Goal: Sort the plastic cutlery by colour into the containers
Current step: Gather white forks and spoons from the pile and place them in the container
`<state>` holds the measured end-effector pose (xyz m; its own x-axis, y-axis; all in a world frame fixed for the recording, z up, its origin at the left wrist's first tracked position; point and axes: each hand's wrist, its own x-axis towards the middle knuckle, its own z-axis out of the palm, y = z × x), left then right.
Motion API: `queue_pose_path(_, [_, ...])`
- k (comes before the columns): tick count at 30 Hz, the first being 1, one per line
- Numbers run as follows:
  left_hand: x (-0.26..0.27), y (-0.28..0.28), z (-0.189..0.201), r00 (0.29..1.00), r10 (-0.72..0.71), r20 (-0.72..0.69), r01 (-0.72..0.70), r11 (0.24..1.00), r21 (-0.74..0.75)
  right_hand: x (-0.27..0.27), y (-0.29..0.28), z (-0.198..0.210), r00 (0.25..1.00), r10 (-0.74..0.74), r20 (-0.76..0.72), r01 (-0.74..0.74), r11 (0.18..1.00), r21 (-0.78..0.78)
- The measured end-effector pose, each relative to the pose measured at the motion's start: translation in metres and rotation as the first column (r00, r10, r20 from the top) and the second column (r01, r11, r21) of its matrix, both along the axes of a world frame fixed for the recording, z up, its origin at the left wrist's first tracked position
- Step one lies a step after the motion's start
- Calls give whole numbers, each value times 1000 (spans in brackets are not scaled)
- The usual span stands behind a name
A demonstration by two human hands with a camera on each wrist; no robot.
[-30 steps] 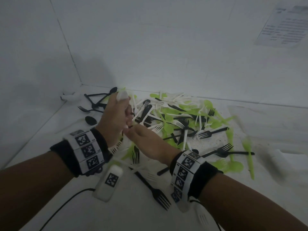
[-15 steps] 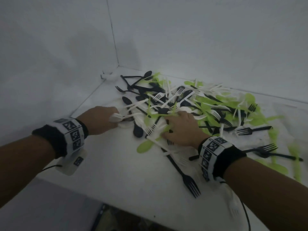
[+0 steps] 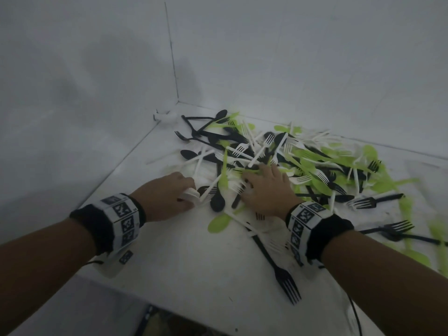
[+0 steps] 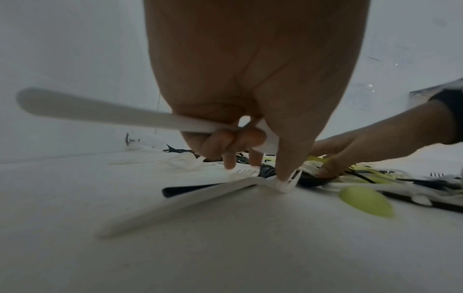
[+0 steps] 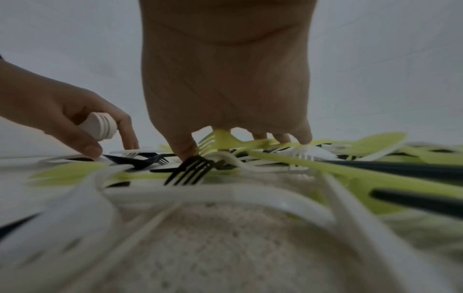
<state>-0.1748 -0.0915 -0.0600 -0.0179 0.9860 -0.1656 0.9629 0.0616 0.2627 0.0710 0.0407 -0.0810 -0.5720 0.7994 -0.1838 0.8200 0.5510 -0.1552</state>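
Note:
A tangled pile of black, green and white plastic cutlery [image 3: 303,161] lies on the white table [image 3: 169,258]. My left hand [image 3: 186,192] sits at the pile's left edge and grips a small bundle of white cutlery [image 4: 100,113], whose stacked ends show in the right wrist view [image 5: 100,124]. Its thumb presses on another white piece [image 4: 200,196] lying on the table. My right hand [image 3: 257,180] rests spread on the pile, holding nothing. Its thumb touches a black fork [image 5: 192,170] and its fingers reach a white fork [image 5: 308,154].
White walls close in on the left and at the back, meeting in a corner where a small white object [image 3: 167,116] lies. A black fork [image 3: 286,284] and a green spoon [image 3: 219,223] lie loose near me. The table's front edge [image 3: 169,309] is close.
The hands were together above the pile a second ago. They have since parted and come down, the left to the pile's left edge with its white cutlery, the right flat onto the pile.

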Motion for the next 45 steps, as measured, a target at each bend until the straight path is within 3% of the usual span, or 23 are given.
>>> queue_pose_path(5, [-8, 11, 8, 990, 90, 111, -110, 975, 191, 4, -3, 5, 992, 10, -125, -9, 1000, 15])
queue_pose_path(12, [-22, 50, 6, 982, 189, -3, -189, 982, 9, 7, -11, 0, 996, 75, 53, -72, 995, -66])
queue_pose_path(16, [-23, 60, -4, 984, 179, -17, -179, 983, -47, 7, -5, 4, 997, -29, -76, 30, 1000, 5])
queue_pose_path(20, [-25, 62, -4, 981, 186, 48, -187, 982, 38, 10, 7, 0, 990, -60, -124, 77, 988, 133])
queue_pose_path(24, [-30, 69, 0, 974, 219, 64, -223, 973, 65, 7, 12, -2, 986, -167, -4, 167, 986, -20])
queue_pose_path(27, [-28, 72, -2, 987, 149, 51, -150, 988, 19, -1, 3, 0, 997, 6, 71, 2, 994, -112])
queue_pose_path(30, [-22, 73, -6, 993, 80, 91, -82, 997, 15, -5, -3, 3, 995, 103, 15, -99, 979, -178])
queue_pose_path(33, [-17, 78, -7, 991, 43, 128, -48, 998, 40, -2, 3, 4, 993, 86, -81, -96, 988, -120])
queue_pose_path(36, [-15, 83, -4, 985, 79, 156, -100, 986, 131, 9, 15, 9, 905, -25, -425, 38, 999, 22])
queue_pose_path(38, [-13, 85, 0, 979, 114, 171, -147, 970, 195, 20, 29, 10, 840, -99, -533, 180, 979, 101])
queue_pose_path(41, [-9, 89, 5, 979, 97, 180, -140, 959, 245, 35, 52, 14, 903, -242, -355, 267, 963, 21])
queue_pose_path(45, [4, 96, 14, 980, 35, 197, -86, 963, 254, 42, 59, 15, 962, -218, -167, 206, 975, -90])
